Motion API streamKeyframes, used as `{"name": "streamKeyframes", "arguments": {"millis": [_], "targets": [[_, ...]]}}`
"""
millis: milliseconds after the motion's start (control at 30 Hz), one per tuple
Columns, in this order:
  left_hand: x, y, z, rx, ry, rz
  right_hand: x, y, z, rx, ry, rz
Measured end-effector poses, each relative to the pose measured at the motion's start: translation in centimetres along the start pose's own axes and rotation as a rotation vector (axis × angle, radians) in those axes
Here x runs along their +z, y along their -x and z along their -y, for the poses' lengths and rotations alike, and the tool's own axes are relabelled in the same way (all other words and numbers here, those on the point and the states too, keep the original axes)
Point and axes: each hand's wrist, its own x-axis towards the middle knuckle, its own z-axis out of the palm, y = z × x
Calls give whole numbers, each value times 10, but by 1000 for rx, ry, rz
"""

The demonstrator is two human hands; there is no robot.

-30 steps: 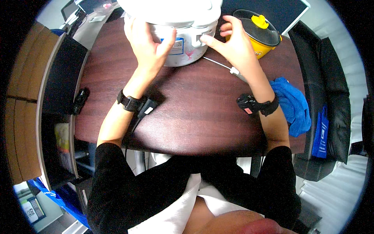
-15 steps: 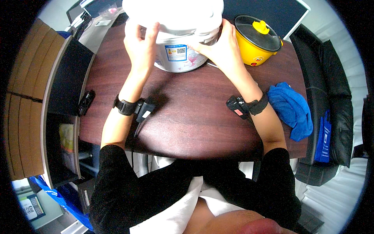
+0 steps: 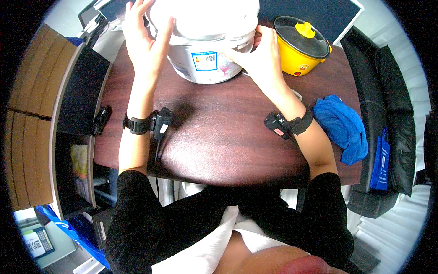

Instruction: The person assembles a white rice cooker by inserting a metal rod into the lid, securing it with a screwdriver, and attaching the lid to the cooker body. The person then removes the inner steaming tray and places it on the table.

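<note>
A white rice cooker with a rounded lid, a blue-edged label and a pink flower print stands at the far side of the dark wooden table. The upper frame edge cuts off its top. My right hand grips its right side, thumb against the body and the other fingers curled behind. On the left, my left hand is raised beside the lid with its fingers spread; whether a fingertip touches the lid I cannot tell. Each of my wrists carries a black strap with a small black device.
To the right of the cooker stands a yellow electric pot with a dark see-through lid and yellow knob. A blue towel lies at the table's right edge. A small black object is at the left edge, beside an open cabinet.
My left hand has come off the cooker's front left side, moving left and up as its fingers spread. The cooker has shifted slightly left. My right hand has kept its grip.
</note>
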Motion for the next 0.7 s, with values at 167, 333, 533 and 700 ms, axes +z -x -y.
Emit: {"name": "streamKeyframes", "arguments": {"millis": [167,333,533,700], "targets": [[1,2,6,25,79,25,2,1,-4,57,-34,23],[-3,1,14,96,-41,87,0,1,-4,-25,59,-12],[2,4,25,146,-74,39,0,1,-2,27,-1,1],[2,5,29,172,-107,48,-2,0,-1,16,-22,-11]]}}
